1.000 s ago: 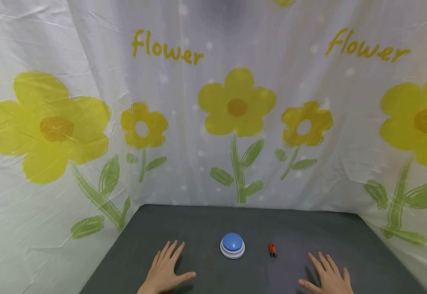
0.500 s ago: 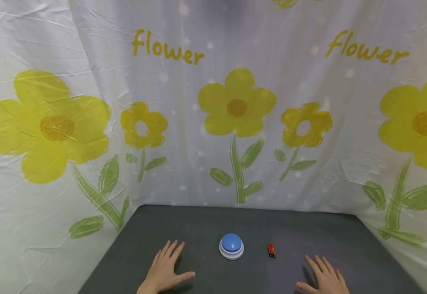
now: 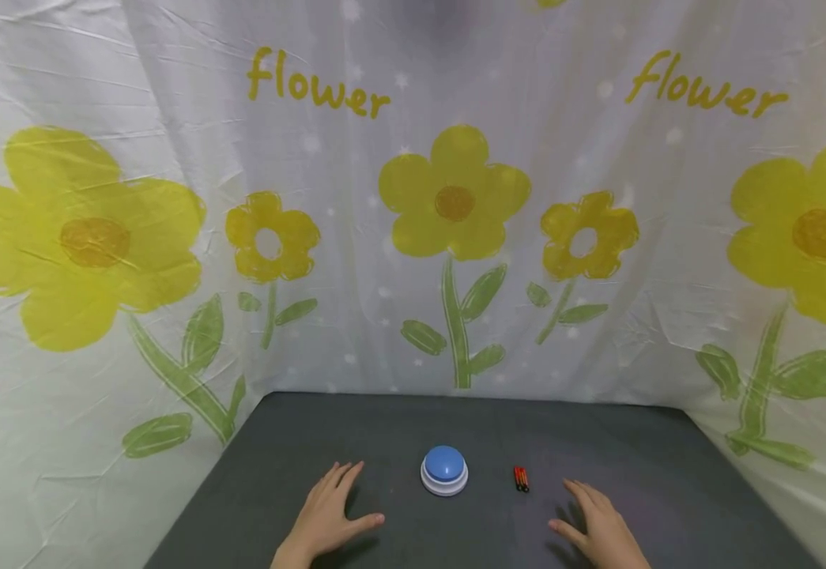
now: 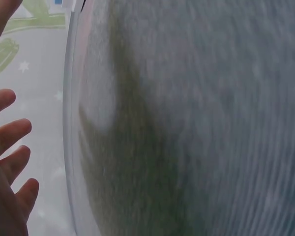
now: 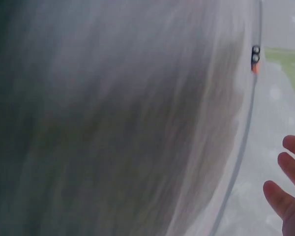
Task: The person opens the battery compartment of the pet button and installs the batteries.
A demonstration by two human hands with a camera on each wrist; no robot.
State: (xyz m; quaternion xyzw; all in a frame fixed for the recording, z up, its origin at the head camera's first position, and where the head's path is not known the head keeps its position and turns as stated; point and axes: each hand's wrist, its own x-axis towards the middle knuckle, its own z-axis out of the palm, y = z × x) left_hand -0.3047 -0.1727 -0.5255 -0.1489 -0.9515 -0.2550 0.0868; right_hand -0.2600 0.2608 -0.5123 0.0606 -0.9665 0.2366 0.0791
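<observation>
A domed blue push button point(image 3: 444, 465) on a round white base sits on the dark table. To its right lie two small red-and-black batteries point(image 3: 522, 479), side by side; their ends also show in the right wrist view as small batteries point(image 5: 255, 60) at the table's edge line. My left hand point(image 3: 326, 518) hovers left of the button, fingers extended and thumb spread, holding nothing. On the other side, my right hand point(image 3: 597, 523) is nearest the batteries, apart from them, with its thumb away from the fingers and nothing held.
The dark grey table point(image 3: 356, 419) ends at a white curtain point(image 3: 356, 332) printed with yellow flowers, which rises behind it and along both sides. Shadows of the hands fall on the tabletop.
My right hand has moved left toward the batteries and its fingers have drawn closer together. The left hand has turned slightly to the right. The button and batteries stay in place.
</observation>
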